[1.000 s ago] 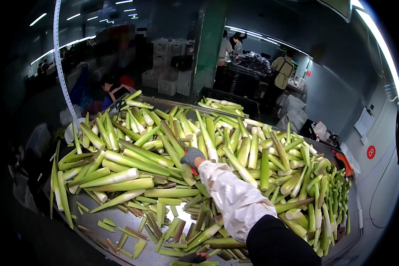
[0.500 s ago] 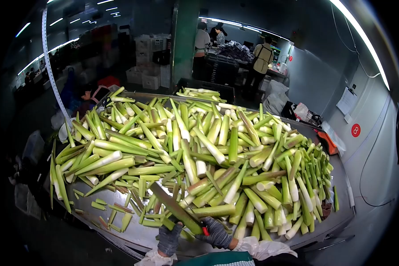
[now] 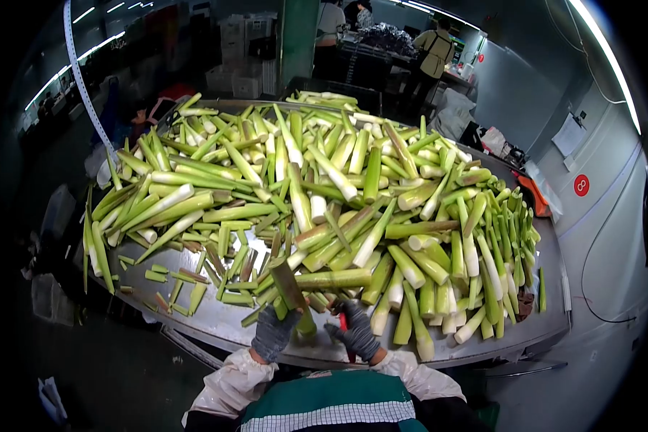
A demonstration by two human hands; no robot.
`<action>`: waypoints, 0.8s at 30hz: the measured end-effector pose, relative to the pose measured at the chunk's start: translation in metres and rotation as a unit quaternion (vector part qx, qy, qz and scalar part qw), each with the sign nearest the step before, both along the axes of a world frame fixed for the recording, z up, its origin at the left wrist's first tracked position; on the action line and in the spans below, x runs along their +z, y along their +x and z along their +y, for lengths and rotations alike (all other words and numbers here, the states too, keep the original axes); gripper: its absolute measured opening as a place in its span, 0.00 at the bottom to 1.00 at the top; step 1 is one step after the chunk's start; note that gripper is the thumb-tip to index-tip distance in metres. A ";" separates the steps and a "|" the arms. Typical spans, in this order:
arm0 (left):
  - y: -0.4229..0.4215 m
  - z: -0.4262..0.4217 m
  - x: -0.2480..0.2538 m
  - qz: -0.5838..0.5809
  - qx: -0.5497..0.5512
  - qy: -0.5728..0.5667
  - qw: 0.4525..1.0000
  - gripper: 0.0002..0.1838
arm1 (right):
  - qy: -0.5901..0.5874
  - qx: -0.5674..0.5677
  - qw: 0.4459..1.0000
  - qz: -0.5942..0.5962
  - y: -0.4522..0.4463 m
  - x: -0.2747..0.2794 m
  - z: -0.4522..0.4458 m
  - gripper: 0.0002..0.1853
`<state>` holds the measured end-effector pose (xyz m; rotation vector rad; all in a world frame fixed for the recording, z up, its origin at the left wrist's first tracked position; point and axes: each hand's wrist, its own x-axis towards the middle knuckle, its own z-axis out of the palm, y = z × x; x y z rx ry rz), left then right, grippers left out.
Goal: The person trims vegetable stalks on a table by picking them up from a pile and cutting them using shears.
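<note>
At the left hand (image 3: 272, 336), one stalk (image 3: 289, 289) now stands steeper.

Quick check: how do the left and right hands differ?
The left hand holds a brownish-green stalk; the right hand holds a red object. The left hand touches the stalk, while the right hand sits apart, to its right. Both wear grey gloves.

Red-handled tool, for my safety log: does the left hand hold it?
No, the gloved right hand holds the red-handled tool.
</note>
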<state>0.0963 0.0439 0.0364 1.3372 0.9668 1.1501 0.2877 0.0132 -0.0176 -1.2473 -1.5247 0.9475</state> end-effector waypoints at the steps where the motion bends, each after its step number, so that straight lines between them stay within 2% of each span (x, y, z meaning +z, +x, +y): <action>1: -0.002 0.003 -0.006 0.015 -0.030 0.009 0.999 0.14 | -0.033 -0.014 0.995 0.097 0.000 0.020 0.000 0.30; 4: 0.000 0.007 -0.019 0.119 -0.072 0.066 0.988 0.15 | -0.045 0.036 0.986 0.160 0.004 0.072 0.009 0.30; 5: 0.003 0.005 0.000 0.090 -0.105 0.033 0.990 0.17 | -0.038 0.052 0.987 0.146 0.004 0.085 0.013 0.30; 7: 0.007 0.009 -0.026 0.059 -0.143 0.033 0.987 0.18 | -0.042 0.074 0.992 0.096 0.001 0.095 0.018 0.30; 8: 0.006 0.011 -0.018 0.136 -0.145 0.080 0.977 0.19 | -0.044 0.080 0.994 0.056 -0.001 0.095 0.023 0.30; 9: 0.008 0.012 -0.024 0.112 -0.171 0.085 0.975 0.19 | -0.030 0.075 0.997 0.004 -0.004 0.095 0.027 0.30; 10: 0.009 0.014 -0.031 0.086 -0.196 0.094 0.972 0.18 | -0.032 0.086 0.994 0.054 -0.009 0.086 0.029 0.29; 15: 0.003 0.022 -0.034 0.071 -0.232 0.076 0.967 0.18 | 0.016 0.079 0.995 -0.060 -0.012 0.083 0.030 0.27; 21: -0.001 0.019 -0.034 0.065 -0.221 0.091 0.969 0.18 | 0.016 0.085 0.996 0.007 -0.013 0.064 0.025 0.26; 24: -0.001 0.017 -0.042 0.026 -0.245 0.067 0.967 0.19 | 0.034 0.089 0.995 -0.036 -0.013 0.065 0.018 0.25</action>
